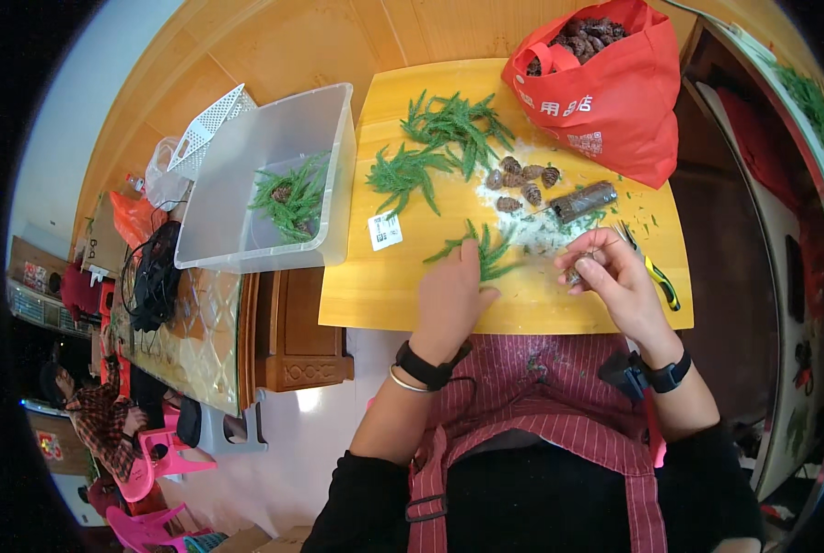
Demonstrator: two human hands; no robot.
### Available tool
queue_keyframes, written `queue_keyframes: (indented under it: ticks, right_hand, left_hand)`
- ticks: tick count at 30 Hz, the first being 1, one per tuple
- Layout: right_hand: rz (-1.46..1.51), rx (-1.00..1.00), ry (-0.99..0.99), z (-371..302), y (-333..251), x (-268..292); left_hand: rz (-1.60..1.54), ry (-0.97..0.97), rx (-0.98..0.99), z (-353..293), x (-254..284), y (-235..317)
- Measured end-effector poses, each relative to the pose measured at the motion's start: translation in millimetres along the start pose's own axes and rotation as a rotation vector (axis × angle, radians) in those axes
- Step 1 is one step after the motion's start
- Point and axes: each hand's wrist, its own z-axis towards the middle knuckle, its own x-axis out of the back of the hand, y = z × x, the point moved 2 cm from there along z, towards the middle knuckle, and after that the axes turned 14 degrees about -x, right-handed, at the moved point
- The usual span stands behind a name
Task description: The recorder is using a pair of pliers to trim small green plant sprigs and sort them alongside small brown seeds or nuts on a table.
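My left hand (pixel 453 293) rests over a green artificial pine sprig (pixel 495 256) near the table's front edge; its fingers point forward and the thumb stands apart. My right hand (pixel 605 276) is closed, pinching a small brown pine cone (pixel 574 275) that the fingers partly cover. Several loose pine cones (pixel 531 194) lie ahead on a patch of white flakes (pixel 499 212). Beside them is a dark, shiny cylindrical bundle (pixel 585 201). Yellow-and-black pliers (pixel 660 279) lie to the right of my right hand. More green sprigs (pixel 458 124) are spread at the back.
A red bag (pixel 605 111) full of pine cones stands at the back right of the yellow table (pixel 375 300). To the left, a clear plastic bin (pixel 218 217) holds green sprigs with a cone. A white label (pixel 385 230) lies nearby. Another person (pixel 108 419) sits far left.
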Motion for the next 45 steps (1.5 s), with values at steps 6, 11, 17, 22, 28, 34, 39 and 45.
queue_keyframes:
  ticks: [6, 11, 17, 22, 28, 34, 39, 45]
  right_hand:
    - [-0.050, 0.052, 0.034, -0.5, -4.8, 5.5]
    - [-0.171, 0.185, 0.019, 0.2, -12.6, 5.8]
    - [-0.223, 0.186, -0.153, 8.3, -16.8, 3.1]
    - [-0.257, 0.195, -0.179, 14.9, -12.4, 1.6]
    - [-0.301, 0.173, -0.086, 17.8, 0.0, 3.0]
    - [-0.235, 0.160, -0.038, 16.5, 6.7, 8.5]
    - [-0.217, 0.146, -0.044, 18.3, 10.9, 11.1]
    - [-0.292, 0.169, -0.073, 17.1, 10.8, 14.4]
  left_hand:
    - [-0.538, 0.054, 0.037, 4.5, 5.8, -14.0]
    - [-1.382, 0.185, 0.299, 9.9, 25.5, 7.3]
    - [-1.650, 0.192, 0.299, 4.0, 15.7, 14.5]
    - [-1.229, 0.221, 0.297, 11.0, 19.1, 32.0]
    - [-1.289, 0.365, 0.178, 15.0, 8.7, 24.2]
    - [-1.439, 0.296, 0.265, 17.9, 5.9, 22.9]
    - [-1.554, 0.282, 0.223, 18.6, -3.4, 14.9]
    - [-1.612, 0.319, 0.211, 15.4, -15.3, 13.2]
